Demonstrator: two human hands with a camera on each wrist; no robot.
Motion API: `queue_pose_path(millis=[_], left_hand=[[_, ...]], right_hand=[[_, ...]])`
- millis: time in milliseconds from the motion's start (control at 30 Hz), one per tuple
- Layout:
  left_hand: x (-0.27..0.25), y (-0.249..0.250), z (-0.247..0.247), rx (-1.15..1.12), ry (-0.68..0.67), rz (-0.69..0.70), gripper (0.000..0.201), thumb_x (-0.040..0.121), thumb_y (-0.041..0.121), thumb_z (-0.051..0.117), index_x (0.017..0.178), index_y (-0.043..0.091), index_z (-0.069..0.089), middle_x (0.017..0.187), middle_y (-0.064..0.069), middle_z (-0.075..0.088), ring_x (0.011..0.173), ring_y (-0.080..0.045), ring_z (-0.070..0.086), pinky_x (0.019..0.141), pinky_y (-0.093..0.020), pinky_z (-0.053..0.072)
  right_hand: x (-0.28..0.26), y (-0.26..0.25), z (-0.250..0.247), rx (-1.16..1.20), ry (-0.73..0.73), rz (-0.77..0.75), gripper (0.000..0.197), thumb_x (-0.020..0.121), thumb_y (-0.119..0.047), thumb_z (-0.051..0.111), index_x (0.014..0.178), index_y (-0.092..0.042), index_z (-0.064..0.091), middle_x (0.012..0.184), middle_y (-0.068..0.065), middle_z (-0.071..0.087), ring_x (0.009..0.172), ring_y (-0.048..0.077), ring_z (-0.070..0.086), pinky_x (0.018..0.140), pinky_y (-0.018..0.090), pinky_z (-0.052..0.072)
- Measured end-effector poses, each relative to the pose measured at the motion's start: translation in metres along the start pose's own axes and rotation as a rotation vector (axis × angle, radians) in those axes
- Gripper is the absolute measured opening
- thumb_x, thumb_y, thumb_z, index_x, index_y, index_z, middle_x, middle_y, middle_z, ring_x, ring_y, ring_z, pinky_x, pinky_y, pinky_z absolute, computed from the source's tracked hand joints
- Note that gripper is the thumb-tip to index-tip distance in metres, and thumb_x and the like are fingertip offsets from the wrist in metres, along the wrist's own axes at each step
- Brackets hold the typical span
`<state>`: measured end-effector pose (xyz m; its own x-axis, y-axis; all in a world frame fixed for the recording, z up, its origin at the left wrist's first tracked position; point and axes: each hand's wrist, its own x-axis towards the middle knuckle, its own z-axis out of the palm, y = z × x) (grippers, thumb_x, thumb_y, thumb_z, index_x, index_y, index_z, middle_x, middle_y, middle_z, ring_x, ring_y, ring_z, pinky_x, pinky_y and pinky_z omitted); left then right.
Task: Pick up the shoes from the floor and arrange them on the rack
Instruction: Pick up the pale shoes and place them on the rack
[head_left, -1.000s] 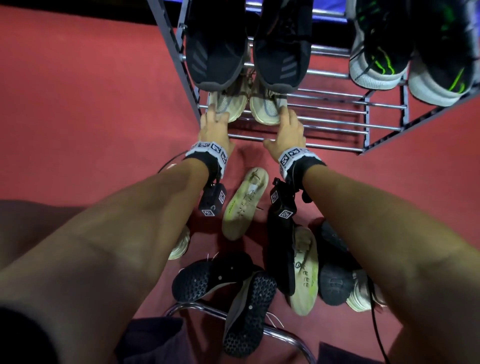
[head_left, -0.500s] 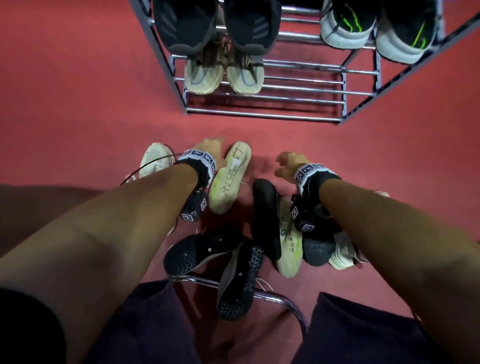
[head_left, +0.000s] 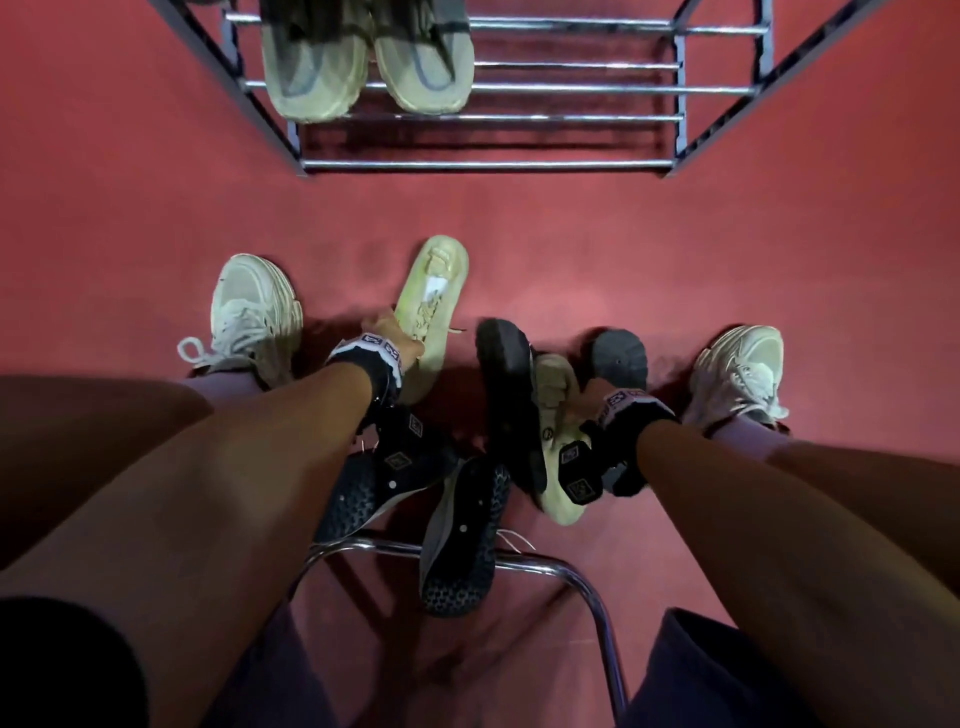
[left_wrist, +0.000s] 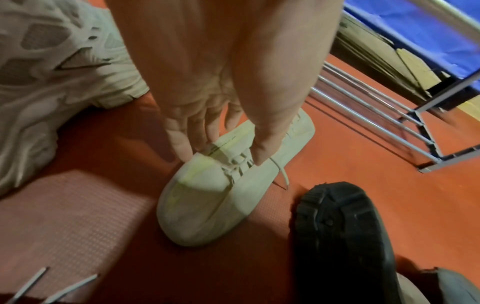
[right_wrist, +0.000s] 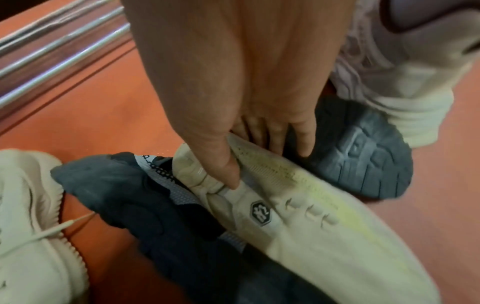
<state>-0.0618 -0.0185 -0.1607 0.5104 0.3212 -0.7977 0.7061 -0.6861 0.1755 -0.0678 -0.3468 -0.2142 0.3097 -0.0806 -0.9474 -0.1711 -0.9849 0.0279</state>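
**Both hands closing on the pale pair**

Left wrist view: my left hand has its grip closed on the pale shoe at the collar, thumb at the laces, fingers over the far edge. It lies on the red floor, centre of frame. In the right wrist view, my right hand pinches the second pale shoe at its heel collar, thumb inside, fingers behind. That one is wedged between a dark shoe and an upturned grey sole, so I'd lift it straight up to clear them. Then I'd carry both to the rack, upper frame in the head view, beside the tan pair, toes forward.
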Motion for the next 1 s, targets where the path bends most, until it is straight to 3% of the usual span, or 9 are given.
queue_pose_path(millis=[133,200,300,367,467,533,667,800,1000], left_hand=[[-0.004,0.013,-0.010,-0.059,-0.029,-0.027,0.068,0.056,0.041,0.071,0.115,0.015,0.050,0.110,-0.009,0.063,0.092,-0.031,0.063,0.089,-0.040,0.053],[-0.001,0.016,-0.008,-0.088,-0.040,-0.051,0.067,0.057,0.041,0.071,0.114,0.014,0.050,0.104,-0.009,0.064,0.087,-0.032,0.065,0.087,-0.042,0.054],[-0.007,0.019,-0.009,-0.138,-0.063,-0.088,0.065,0.063,0.041,0.073,0.115,0.013,0.045,0.101,-0.010,0.061,0.087,-0.032,0.063,0.087,-0.041,0.053],[0.012,0.014,0.006,-0.151,-0.111,-0.089,0.071,0.054,0.046,0.077,0.110,0.016,0.046,0.097,-0.006,0.062,0.088,-0.029,0.064,0.088,-0.040,0.053],[0.087,-0.022,0.057,-0.162,-0.147,-0.067,0.093,0.022,0.055,0.081,0.107,0.026,0.060,0.101,-0.001,0.072,0.085,-0.020,0.070,0.084,-0.037,0.057],[0.087,-0.020,0.058,-0.170,-0.155,-0.061,0.071,0.036,0.047,0.081,0.100,0.025,0.062,0.099,-0.001,0.073,0.084,-0.021,0.070,0.085,-0.038,0.057],[-0.008,0.025,-0.002,-0.015,-0.096,0.014,0.024,0.081,0.018,0.067,0.101,0.016,0.053,0.099,-0.006,0.061,0.093,-0.028,0.062,0.091,-0.040,0.052],[-0.021,0.035,-0.025,0.201,-0.063,0.102,0.030,0.078,0.013,0.066,0.105,0.015,0.052,0.110,-0.008,0.060,0.095,-0.031,0.060,0.089,-0.044,0.053],[-0.043,0.038,-0.062,0.192,-0.125,0.235,0.020,0.084,0.012,0.064,0.098,0.016,0.051,0.089,-0.005,0.052,0.081,-0.020,0.050,0.066,-0.029,0.041]], right_hand=[[0.030,0.008,0.011,0.125,0.029,-0.066,0.085,0.040,-0.074,0.044,0.099,-0.017,0.067,0.110,0.013,0.069,0.101,0.033,0.065,0.092,0.045,0.052],[0.019,0.003,0.009,0.163,0.032,-0.056,0.071,0.042,-0.069,0.059,0.090,-0.018,0.061,0.099,0.011,0.070,0.097,0.034,0.066,0.087,0.046,0.055],[0.019,0.009,0.019,0.237,0.015,-0.006,0.073,0.048,-0.069,0.065,0.102,-0.021,0.051,0.101,0.010,0.061,0.096,0.035,0.062,0.088,0.049,0.053],[0.002,0.003,0.015,0.241,0.044,0.022,0.064,0.052,-0.073,0.058,0.087,-0.018,0.057,0.093,0.014,0.066,0.087,0.036,0.065,0.081,0.046,0.055],[-0.029,-0.008,0.005,0.205,-0.002,-0.037,0.029,0.064,-0.047,0.060,0.078,-0.021,0.060,0.093,0.012,0.069,0.085,0.033,0.065,0.080,0.043,0.057],[-0.037,-0.006,0.001,0.221,0.001,-0.061,0.028,0.063,-0.042,0.059,0.087,-0.029,0.058,0.095,0.008,0.067,0.085,0.031,0.064,0.080,0.044,0.057],[-0.034,0.003,-0.003,0.149,-0.008,-0.122,0.027,0.074,-0.044,0.057,0.099,-0.037,0.052,0.107,0.008,0.063,0.090,0.032,0.061,0.083,0.046,0.056],[-0.072,-0.011,-0.027,0.052,0.092,-0.183,0.034,0.089,-0.025,0.052,0.122,-0.019,0.052,0.123,0.014,0.060,0.109,0.035,0.059,0.091,0.038,0.048],[-0.105,-0.013,-0.056,-0.032,0.300,-0.197,0.050,0.090,-0.028,0.053,0.138,-0.022,0.038,0.131,0.019,0.054,0.116,0.039,0.056,0.095,0.043,0.048]])
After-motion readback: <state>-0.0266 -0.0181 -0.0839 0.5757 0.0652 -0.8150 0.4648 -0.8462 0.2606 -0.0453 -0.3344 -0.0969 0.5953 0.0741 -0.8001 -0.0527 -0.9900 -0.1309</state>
